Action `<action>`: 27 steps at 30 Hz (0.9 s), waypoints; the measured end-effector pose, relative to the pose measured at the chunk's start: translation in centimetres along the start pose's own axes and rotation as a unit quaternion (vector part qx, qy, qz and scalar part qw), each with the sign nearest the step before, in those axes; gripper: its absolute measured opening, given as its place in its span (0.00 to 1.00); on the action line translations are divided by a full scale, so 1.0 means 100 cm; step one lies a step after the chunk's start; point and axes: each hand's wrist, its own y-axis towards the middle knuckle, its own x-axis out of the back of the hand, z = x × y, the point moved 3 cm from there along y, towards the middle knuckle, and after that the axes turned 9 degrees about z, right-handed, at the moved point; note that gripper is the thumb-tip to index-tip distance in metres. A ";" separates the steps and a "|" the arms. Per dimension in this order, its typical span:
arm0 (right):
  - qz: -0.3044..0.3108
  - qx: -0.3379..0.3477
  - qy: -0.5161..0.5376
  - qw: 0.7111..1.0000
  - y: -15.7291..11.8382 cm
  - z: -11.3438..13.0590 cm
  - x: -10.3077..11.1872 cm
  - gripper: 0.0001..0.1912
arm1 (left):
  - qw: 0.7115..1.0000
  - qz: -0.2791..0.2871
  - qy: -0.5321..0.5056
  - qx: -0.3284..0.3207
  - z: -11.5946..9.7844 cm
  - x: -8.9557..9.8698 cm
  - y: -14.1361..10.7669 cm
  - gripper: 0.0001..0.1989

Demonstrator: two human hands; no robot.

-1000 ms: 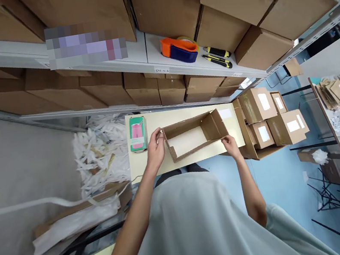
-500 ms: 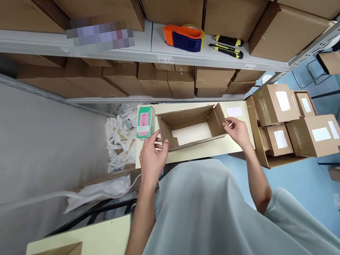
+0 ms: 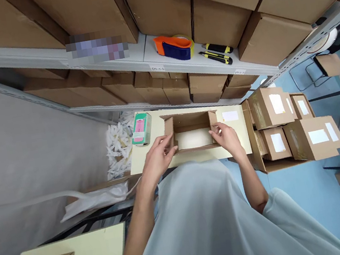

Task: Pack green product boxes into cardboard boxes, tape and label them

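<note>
A small brown cardboard box (image 3: 191, 120) stands on the pale yellow table in front of me, its top open and a white surface showing inside at the bottom. My left hand (image 3: 158, 157) grips the left end of the box, thumb towards me and fingers at the end flap. At the opposite end, my right hand (image 3: 228, 138) pinches the right flap between thumb and fingers. Left of the box sits a green carton with a pink front (image 3: 141, 128). A white label (image 3: 230, 116) lies on the table to the right.
Above the table, a grey shelf (image 3: 132, 55) holds large cartons, an orange and blue tape dispenser (image 3: 174, 47) and box cutters (image 3: 217, 55). To the right, a big open carton (image 3: 254, 148) contains several labelled boxes. White paper scraps (image 3: 117, 147) fill the left corner.
Both hands have moved inward, towards each other, with the box's end flaps, which now stand closer together. The camera view has tilted and shifted slightly.
</note>
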 end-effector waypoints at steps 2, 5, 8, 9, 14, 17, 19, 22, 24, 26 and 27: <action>-0.006 0.038 -0.008 0.999 0.009 0.002 -0.003 0.16 | 0.999 0.044 0.002 -0.022 -0.002 -0.009 0.005 0.25; 0.015 0.066 -0.011 0.998 0.023 0.004 -0.007 0.19 | 0.998 0.061 0.012 -0.004 -0.002 -0.017 0.014 0.27; 0.025 0.045 0.003 0.999 0.029 0.001 -0.004 0.29 | 1.000 -0.006 0.021 0.015 0.000 -0.018 0.026 0.30; 0.007 0.031 0.008 0.999 0.030 -0.001 -0.001 0.32 | 0.998 -0.047 0.027 0.015 0.001 -0.018 0.031 0.33; -0.155 0.000 0.044 0.987 0.029 -0.011 0.011 0.34 | 0.977 -0.199 0.071 -0.024 0.013 -0.023 0.051 0.50; -0.178 0.062 0.031 0.982 0.032 -0.016 0.002 0.33 | 0.979 -0.188 0.066 -0.051 0.026 -0.033 0.055 0.36; -0.151 0.085 0.018 0.985 0.036 -0.021 -0.010 0.27 | 0.981 -0.178 0.054 -0.052 0.033 -0.038 0.052 0.26; -0.089 0.061 0.038 0.993 0.040 -0.031 -0.032 0.20 | 0.987 -0.160 0.014 -0.017 0.039 -0.044 0.048 0.20; -0.058 0.026 0.072 0.995 0.044 -0.037 -0.044 0.20 | 0.989 -0.143 -0.022 0.015 0.040 -0.047 0.049 0.19; -0.046 0.002 0.099 0.994 0.049 -0.040 -0.050 0.19 | 0.990 -0.128 -0.051 0.031 0.040 -0.048 0.054 0.19; -0.046 -0.003 0.106 0.993 0.053 -0.040 -0.051 0.19 | 0.990 -0.125 -0.062 0.033 0.041 -0.047 0.058 0.19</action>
